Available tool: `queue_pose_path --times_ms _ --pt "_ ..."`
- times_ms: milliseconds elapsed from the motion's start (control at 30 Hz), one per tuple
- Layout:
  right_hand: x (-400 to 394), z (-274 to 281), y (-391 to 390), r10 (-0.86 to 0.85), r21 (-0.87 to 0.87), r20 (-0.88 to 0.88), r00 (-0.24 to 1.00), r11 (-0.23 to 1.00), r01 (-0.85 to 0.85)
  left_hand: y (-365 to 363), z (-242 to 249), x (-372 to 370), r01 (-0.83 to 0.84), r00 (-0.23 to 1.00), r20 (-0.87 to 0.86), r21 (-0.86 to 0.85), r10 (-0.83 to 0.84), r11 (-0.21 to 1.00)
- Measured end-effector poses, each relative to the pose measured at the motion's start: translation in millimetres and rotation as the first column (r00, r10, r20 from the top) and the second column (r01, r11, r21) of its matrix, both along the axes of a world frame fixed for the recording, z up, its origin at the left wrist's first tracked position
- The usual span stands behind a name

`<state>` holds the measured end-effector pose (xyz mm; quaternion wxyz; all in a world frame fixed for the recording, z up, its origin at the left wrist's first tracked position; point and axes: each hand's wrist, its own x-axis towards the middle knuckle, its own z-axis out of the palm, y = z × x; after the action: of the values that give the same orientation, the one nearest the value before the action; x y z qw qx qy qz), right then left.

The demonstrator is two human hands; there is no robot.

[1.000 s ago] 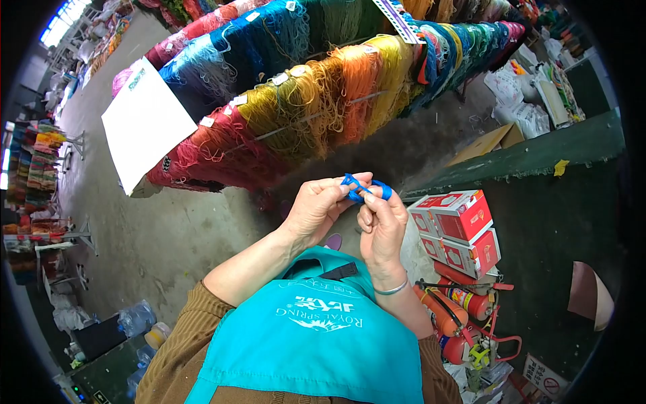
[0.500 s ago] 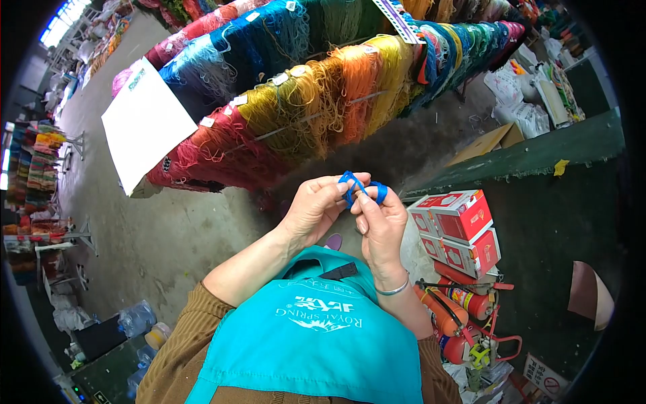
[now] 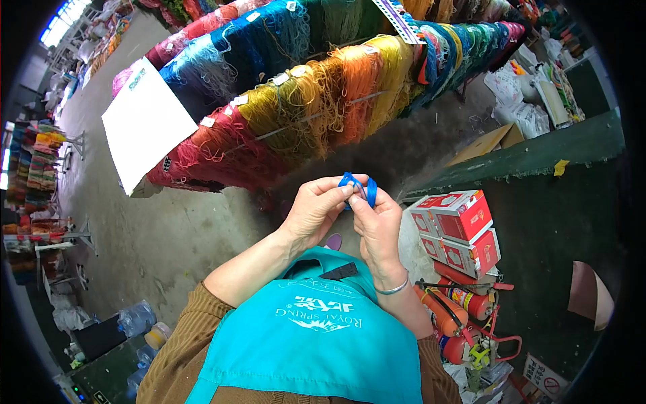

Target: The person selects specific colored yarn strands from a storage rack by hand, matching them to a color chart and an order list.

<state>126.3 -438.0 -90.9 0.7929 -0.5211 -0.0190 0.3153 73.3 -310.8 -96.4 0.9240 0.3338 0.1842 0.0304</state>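
Note:
A small loop of bright blue thread (image 3: 371,192) hangs between my two hands, above the teal apron (image 3: 313,330). My left hand (image 3: 316,210) pinches one side of the blue strands between thumb and fingers. Close against it on the right, my right hand (image 3: 379,225) is closed on the other side, with part of the loop around its fingers. The fingertips of both hands nearly touch. A silver bracelet (image 3: 393,287) circles my right wrist.
Racks of coloured thread skeins (image 3: 316,111) stretch ahead, with a white sheet (image 3: 149,126) at their left end. Red and white boxes (image 3: 457,225) and fire extinguishers (image 3: 444,310) stand at the right beside a dark green surface (image 3: 538,222). Plastic bottles (image 3: 136,318) lie lower left.
My right hand has shifted slightly left, and its fingers have closed in. The blue loop has moved left with it and changed shape. My left hand has barely moved.

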Motion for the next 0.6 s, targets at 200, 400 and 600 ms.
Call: queue_pose_path --times_ms 200,400,600 --pt "-2.2 -5.4 -0.5 -0.076 0.124 -0.088 0.993 0.988 0.087 -1.3 -0.1 0.3 -0.027 1.0 0.003 -0.06 0.028 0.998" --pt "-1.8 -7.7 -1.6 -0.12 0.16 -0.076 0.99 0.978 0.131 0.4 -6.9 -0.5 -0.033 0.999 -0.001 -0.089 0.033 0.995" --pt "4.3 0.2 0.3 -0.138 0.23 -0.187 0.973 0.957 0.18 4.7 -9.2 1.0 -0.028 1.0 0.005 -0.102 0.029 0.994"
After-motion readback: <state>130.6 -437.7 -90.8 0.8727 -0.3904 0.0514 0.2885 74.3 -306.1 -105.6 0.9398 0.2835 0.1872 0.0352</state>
